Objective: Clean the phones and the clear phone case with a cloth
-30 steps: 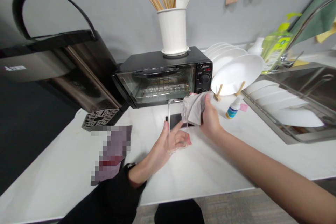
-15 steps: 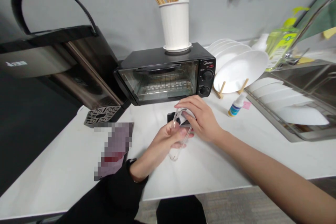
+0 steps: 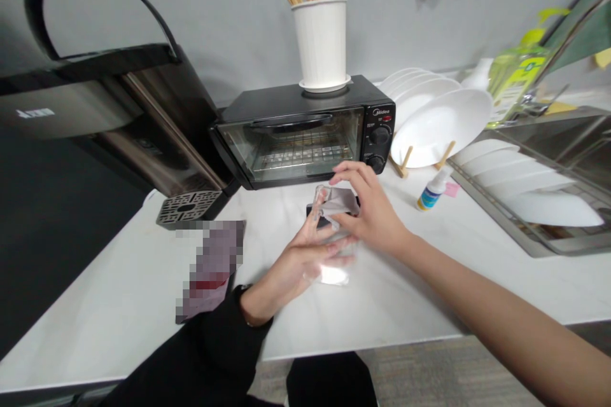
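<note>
My left hand (image 3: 298, 261) holds a clear phone case (image 3: 329, 270) just above the white counter (image 3: 119, 305), fingers spread along it. My right hand (image 3: 375, 213) presses a small grey cloth (image 3: 340, 201) against the case's upper end. A dark phone (image 3: 316, 213) lies flat on the counter behind the two hands, mostly hidden by them. Both hands are in front of the black toaster oven (image 3: 305, 133).
A small spray bottle (image 3: 432, 189) lies right of the hands. White plates (image 3: 442, 124) stand in a wooden rack; more plates (image 3: 529, 187) lie in the sink. A white utensil holder (image 3: 322, 44) tops the oven. A dark appliance (image 3: 119, 114) stands at left, a blurred patch (image 3: 210, 267) on the counter.
The case has gone from upright to tilted low over the counter. My right hand with the cloth came down onto it and moved along its top end.
</note>
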A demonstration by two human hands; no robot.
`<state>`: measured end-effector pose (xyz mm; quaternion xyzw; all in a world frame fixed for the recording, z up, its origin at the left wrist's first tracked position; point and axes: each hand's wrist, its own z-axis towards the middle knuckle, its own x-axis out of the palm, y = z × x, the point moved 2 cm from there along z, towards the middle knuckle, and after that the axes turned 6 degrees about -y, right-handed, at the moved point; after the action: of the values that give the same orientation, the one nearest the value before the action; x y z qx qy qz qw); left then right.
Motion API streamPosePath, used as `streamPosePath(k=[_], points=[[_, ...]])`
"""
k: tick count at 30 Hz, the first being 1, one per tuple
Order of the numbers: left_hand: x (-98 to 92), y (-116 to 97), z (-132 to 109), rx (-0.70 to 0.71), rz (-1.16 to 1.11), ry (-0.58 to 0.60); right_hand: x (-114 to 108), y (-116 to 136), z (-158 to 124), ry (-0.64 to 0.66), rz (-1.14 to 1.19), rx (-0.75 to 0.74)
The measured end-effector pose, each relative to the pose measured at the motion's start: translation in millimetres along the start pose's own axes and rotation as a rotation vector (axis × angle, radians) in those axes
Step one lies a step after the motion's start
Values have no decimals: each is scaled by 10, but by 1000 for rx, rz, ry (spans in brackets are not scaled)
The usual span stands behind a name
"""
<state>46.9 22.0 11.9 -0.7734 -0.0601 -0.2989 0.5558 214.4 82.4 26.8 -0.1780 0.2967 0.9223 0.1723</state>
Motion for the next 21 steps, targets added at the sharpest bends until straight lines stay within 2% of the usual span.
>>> streamPosePath(k=[2, 3, 6, 9, 11, 14, 17, 19, 21], points=[[4, -14, 25, 33, -98, -3, 11, 26, -15, -53, -41, -18], [-1, -25, 41, 54, -158, -9, 33, 46, -33, -35, -34, -44], [-49, -58, 81, 89, -341, -77, 139, 126, -114, 143, 88, -219], [-91, -66, 92, 25, -427, -159, 227, 159, -177, 355, 136, -378], [-82, -61, 91, -30, -423, -138, 237, 117, -171, 408, 31, -352], [-52, -54, 96, -64, -399, -80, 194, 60, -158, 380, -112, -243], [-89, -41, 110, -67, -389, -198, 166, 121, -225, 446, 32, -311], [-138, -43, 116, 0, -378, -285, 148, 160, -272, 493, 181, -387], [-169, -42, 121, 47, -386, -280, 119, 129, -270, 465, 202, -379]])
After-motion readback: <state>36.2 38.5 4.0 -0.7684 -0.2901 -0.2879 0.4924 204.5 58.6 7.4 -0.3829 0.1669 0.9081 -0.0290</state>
